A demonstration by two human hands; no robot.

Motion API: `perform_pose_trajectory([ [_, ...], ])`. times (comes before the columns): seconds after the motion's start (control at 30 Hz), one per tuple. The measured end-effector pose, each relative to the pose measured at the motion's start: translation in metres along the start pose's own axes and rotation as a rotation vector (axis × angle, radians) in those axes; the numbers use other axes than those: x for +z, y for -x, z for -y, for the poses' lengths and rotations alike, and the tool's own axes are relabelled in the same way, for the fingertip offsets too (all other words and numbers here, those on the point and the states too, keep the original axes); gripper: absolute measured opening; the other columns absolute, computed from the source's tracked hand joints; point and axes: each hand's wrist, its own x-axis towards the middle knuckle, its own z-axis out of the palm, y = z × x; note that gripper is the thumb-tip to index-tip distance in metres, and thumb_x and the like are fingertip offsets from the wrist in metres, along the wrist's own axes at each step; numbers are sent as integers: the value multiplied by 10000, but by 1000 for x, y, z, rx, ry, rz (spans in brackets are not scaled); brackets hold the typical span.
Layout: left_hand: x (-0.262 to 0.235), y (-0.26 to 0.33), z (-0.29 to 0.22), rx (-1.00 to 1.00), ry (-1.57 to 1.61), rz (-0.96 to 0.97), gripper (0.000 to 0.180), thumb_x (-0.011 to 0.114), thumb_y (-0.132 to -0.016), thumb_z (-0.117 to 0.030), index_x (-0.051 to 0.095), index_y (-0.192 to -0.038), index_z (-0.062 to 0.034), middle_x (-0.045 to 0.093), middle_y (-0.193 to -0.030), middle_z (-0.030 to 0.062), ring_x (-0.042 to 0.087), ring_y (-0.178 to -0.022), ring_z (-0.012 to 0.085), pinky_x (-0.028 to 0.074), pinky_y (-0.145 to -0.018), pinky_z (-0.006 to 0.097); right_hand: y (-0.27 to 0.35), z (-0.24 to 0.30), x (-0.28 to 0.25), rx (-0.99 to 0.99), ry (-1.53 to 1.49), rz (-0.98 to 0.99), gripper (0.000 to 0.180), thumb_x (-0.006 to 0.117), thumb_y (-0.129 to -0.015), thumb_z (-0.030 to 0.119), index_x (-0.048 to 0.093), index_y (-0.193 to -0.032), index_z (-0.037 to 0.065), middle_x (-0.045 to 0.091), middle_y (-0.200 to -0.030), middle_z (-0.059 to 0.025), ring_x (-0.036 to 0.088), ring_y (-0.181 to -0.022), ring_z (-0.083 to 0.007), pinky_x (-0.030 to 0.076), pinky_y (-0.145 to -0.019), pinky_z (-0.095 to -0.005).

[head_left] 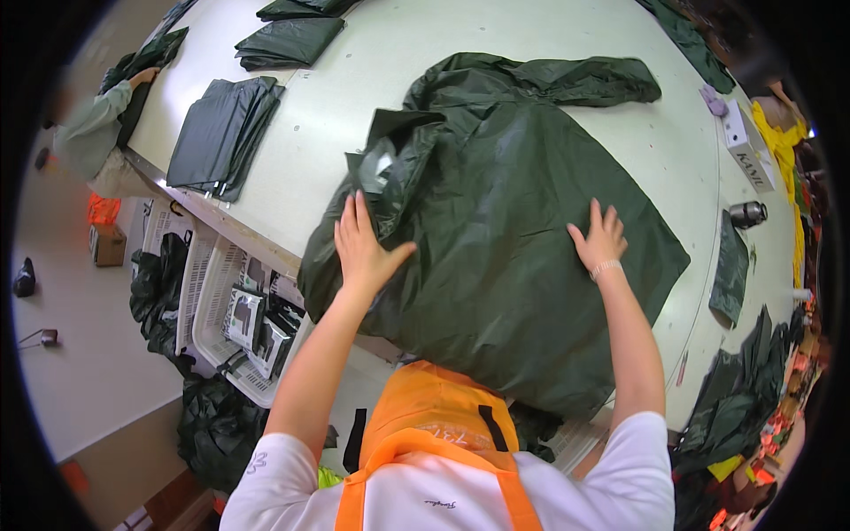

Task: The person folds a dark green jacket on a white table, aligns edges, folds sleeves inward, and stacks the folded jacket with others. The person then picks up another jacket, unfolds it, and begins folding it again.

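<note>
A dark green rain jacket (522,230) lies spread over the white table in front of me, one sleeve (602,81) stretched toward the far right. Its near edge hangs over the table's front. My left hand (365,243) rests with spread fingers on the bunched left part of the jacket, beside a small whitish patch (381,170). Farther right, my right hand (602,237) presses flat on the smooth fabric, fingers apart. Neither hand grips anything.
Folded dark green garments (223,137) lie in piles on the table's left and far side. A white basket (208,319) with packaged items stands below the left edge. At right are a white box (748,146) and a dark flask (748,214). Another person's hand (144,77) handles fabric at far left.
</note>
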Motion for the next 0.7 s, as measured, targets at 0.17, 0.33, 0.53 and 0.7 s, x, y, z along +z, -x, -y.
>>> perform_pose_trajectory([
  [0.17, 31, -65, 38, -257, 220, -146, 544, 715, -753, -290, 552, -1186, -5, 599, -1069, 206, 545, -1050, 338, 407, -928, 404, -13, -91, 51, -45, -60, -123, 727, 500, -880, 502, 177, -1474, 236, 103, -1546, -35, 84, -1419, -276, 55, -1089, -592],
  [0.33, -4, -127, 156, -644, -108, -483, 521, 691, -771, -208, 519, -1201, 32, 557, -1166, 222, 509, -1117, 336, 382, -964, 408, -76, -98, 40, -228, -90, -186, 703, 528, -869, 473, 240, -1458, 220, 146, -1537, -41, 111, -1415, -272, 59, -1096, -568],
  [0.53, 67, -263, 15, -59, 128, -196, 706, 682, -773, -396, 451, -1280, 37, 499, -1273, 237, 452, -1204, 362, 354, -1012, 411, -90, -85, 35, -337, -96, -206, 708, 557, -845, 458, 287, -1442, 189, 177, -1528, -63, 136, -1408, -280, 58, -1100, -558],
  [0.7, 136, -358, -101, 39, -187, 152, 988, 692, -619, -673, 433, -1332, -40, 494, -1297, 207, 467, -1200, 355, 382, -992, 419, -63, -75, 24, -458, -123, -140, 692, 584, -813, 456, 369, -1404, 167, 229, -1509, -81, 171, -1397, -296, 70, -1098, -554],
])
